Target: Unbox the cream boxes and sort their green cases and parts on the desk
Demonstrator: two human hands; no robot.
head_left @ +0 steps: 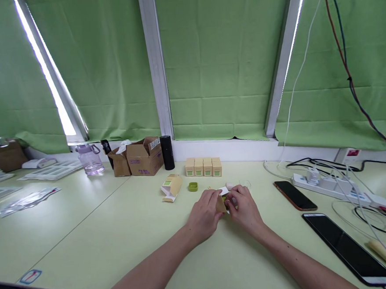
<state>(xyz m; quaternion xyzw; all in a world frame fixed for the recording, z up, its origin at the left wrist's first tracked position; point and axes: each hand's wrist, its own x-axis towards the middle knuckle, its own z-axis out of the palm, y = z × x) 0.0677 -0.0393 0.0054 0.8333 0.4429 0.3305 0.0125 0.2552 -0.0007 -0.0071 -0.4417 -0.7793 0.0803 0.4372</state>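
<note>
Pale table: my left hand and right hand together grip a carton; lid and boxes farther, phone right.

Plain green fabric blinds hang over a pale green tabletop. Four small tan cardboard boxes each bear a green square label, as does the open tan carton beside a small green round cap. The small folded cardboard piece is tan, the paper slip white, the tall cylinder black.
</note>
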